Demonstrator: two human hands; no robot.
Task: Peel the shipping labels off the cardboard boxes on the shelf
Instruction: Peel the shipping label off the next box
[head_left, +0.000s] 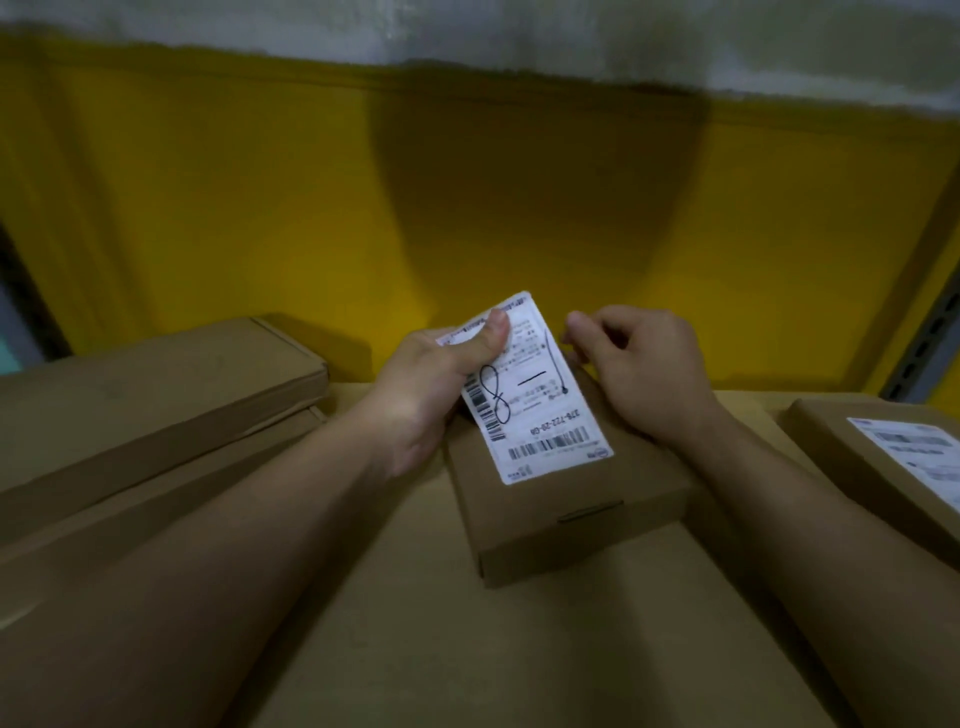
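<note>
Matt brown cardboard box (571, 499); smooth white paper label (535, 395); yellow wall (260, 208) matt.

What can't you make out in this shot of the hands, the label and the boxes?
1. Head view: small print on the label is too blurred to read.
2. Fingers of the left hand hide behind the label.
3. Whether the right hand pinches the label's edge is hidden by its curled fingers.
4. The box on the right and its sticker are cut off by the frame edge.
</note>
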